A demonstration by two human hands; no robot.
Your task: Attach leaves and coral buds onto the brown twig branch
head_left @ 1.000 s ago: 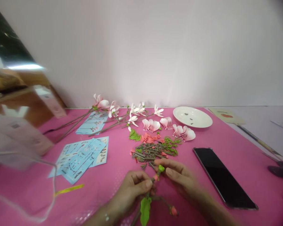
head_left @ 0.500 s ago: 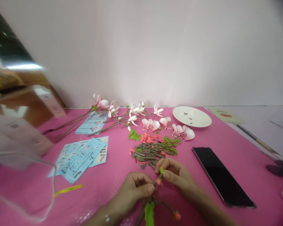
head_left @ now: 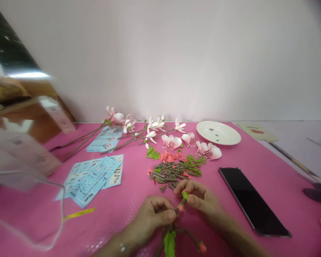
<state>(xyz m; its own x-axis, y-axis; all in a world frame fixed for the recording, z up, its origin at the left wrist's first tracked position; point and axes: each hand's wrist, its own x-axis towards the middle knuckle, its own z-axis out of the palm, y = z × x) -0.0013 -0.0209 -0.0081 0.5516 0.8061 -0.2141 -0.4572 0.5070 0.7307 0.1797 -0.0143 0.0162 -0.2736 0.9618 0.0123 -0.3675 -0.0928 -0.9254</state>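
Item in hand: a brown plastic branch stem with a green leaf, pink buds and a small green tip piece (head_left: 179, 210), held low over the pink surface (head_left: 128, 200), just nearer the viewer than the heap of loose brown, green and coral parts (head_left: 175, 170). The left hand (head_left: 152, 217) pinches the stem below its top; the right hand (head_left: 200, 196) pinches the green tip piece against the stem's end. Done, by appearance: several white-and-pink artificial flower stems (head_left: 133, 130) lie finished beyond the heap, beside pale blue instruction sheets (head_left: 92, 176). Left, by appearance: the branch carries buds but no open bloom, rows of white-pink petal pieces (head_left: 191, 142) sit unused beyond the heap, and the heap remains large. Right of the heap: a black phone (head_left: 253, 201). Against half a second earlier: both hands sit slightly lower in view, the grip unchanged, the leaf a little straighter.
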